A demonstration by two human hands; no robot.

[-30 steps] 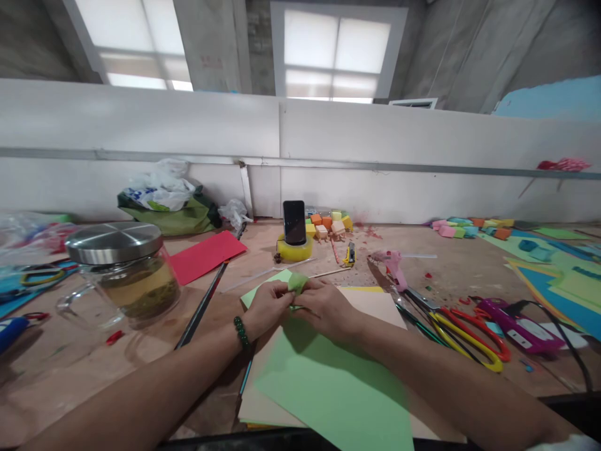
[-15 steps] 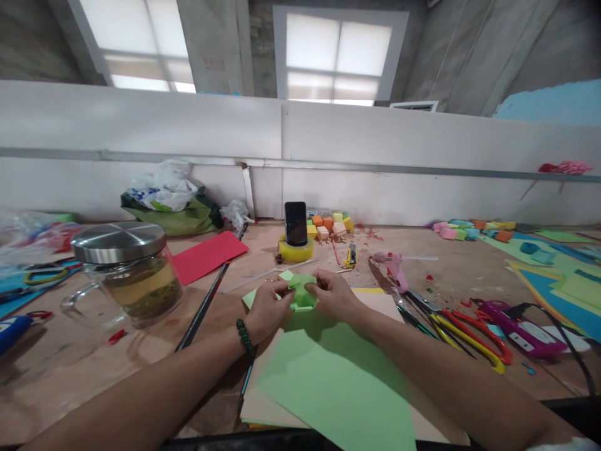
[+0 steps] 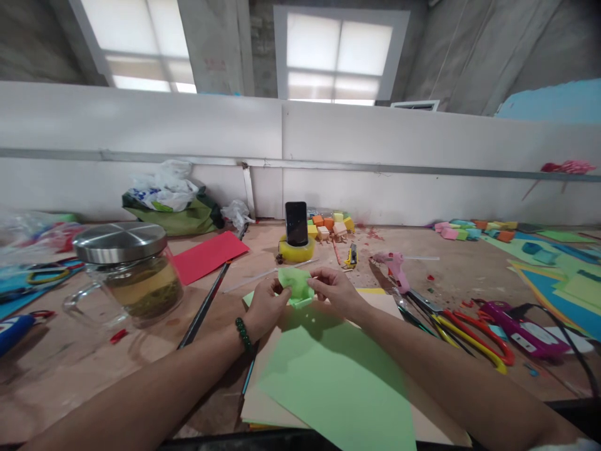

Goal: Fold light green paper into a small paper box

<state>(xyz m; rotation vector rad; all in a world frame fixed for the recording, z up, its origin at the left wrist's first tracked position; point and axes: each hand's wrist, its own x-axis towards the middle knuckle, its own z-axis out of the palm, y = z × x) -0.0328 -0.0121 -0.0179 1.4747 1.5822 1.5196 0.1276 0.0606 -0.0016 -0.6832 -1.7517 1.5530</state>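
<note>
Though lidded, half-full glass jar (image 3: 129,272).

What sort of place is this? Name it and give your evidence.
Most likely a craft workbench in a workshop. Both hands fold a small green paper piece over coloured paper sheets, with scissors and a pink glue gun beside them.

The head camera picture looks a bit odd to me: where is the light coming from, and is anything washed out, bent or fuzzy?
Head view: daylight comes from two blown-out windows above; the white wall rail bows from wide-angle distortion; both hands, left hand and right hand, holding the folded green paper, shade the green sheet below; the plastic bags at the left edge are blurred.
</note>
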